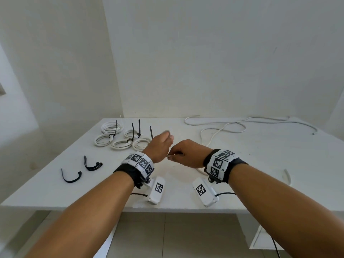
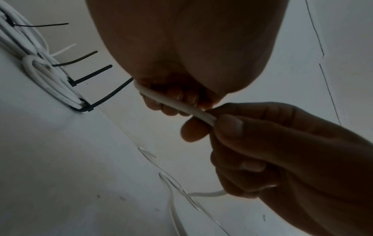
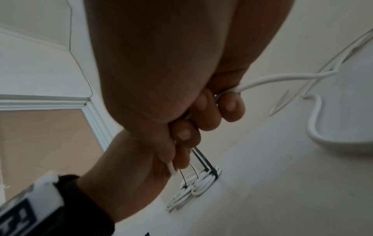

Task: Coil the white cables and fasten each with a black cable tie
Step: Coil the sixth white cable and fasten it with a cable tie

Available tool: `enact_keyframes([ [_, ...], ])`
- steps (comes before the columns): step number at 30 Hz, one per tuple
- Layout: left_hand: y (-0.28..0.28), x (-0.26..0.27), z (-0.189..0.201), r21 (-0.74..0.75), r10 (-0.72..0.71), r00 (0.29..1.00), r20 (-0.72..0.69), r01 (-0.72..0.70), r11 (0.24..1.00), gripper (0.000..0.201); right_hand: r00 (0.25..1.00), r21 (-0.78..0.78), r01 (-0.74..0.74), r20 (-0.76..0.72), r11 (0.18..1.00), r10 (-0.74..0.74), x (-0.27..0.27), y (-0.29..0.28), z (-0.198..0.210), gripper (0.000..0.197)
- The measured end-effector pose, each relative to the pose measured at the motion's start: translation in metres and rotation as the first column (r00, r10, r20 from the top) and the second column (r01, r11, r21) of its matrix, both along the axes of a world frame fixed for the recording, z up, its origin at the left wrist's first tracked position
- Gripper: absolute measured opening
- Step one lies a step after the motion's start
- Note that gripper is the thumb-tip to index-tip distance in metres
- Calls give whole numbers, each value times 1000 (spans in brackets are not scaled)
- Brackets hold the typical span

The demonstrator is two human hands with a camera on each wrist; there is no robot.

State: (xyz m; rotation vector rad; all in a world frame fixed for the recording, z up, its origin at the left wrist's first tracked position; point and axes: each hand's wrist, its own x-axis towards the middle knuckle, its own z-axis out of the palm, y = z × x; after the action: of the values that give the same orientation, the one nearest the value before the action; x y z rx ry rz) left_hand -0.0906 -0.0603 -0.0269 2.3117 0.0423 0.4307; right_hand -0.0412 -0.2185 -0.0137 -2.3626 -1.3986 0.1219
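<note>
Both hands grip one loose white cable point(image 2: 173, 103): left hand point(image 1: 160, 146) fist-curled round it, right hand point(image 1: 188, 154) pinching just beside.

Left hand point(image 1: 160, 146) blocking one tied coil's point(image 1: 141, 143) right edge in head view. Loose white cable point(image 1: 214, 127) disappearing behind right hand point(image 1: 188, 155). Wrist views cropping forearms at top edge. Fingers point(image 2: 177, 97) sitting in shadow, grip detail blurring.

You're facing a flat white table point(image 1: 242, 183) set against plain white walls point(image 1: 204, 53), with pale floor tiles point(image 1: 186, 237) showing beneath it.
</note>
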Motion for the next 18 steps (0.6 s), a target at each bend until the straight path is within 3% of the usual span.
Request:
enact_keyframes([
  [4,1,3,4,118,-50,990,-133,66,991,30,999,64,5,43,998,-8,4,-8,15,16],
  [8,-2,2,15,72,-89,972,-215,106,992,34,996,93,4,93,996,-13,8,-13,36,9],
  [10,-1,0,19,-29,-127,963,-240,123,992,32,995,139,21,94,990,-34,16,-19,50,7],
  [14,5,-10,15,-258,-192,946,-261,123,958,28,989,322,133,23,937,-148,38,-39,72,22],
  [18,-3,-17,12,-609,-350,919,-181,174,773,45,974,469,224,-76,854,-213,53,-48,73,26],
])
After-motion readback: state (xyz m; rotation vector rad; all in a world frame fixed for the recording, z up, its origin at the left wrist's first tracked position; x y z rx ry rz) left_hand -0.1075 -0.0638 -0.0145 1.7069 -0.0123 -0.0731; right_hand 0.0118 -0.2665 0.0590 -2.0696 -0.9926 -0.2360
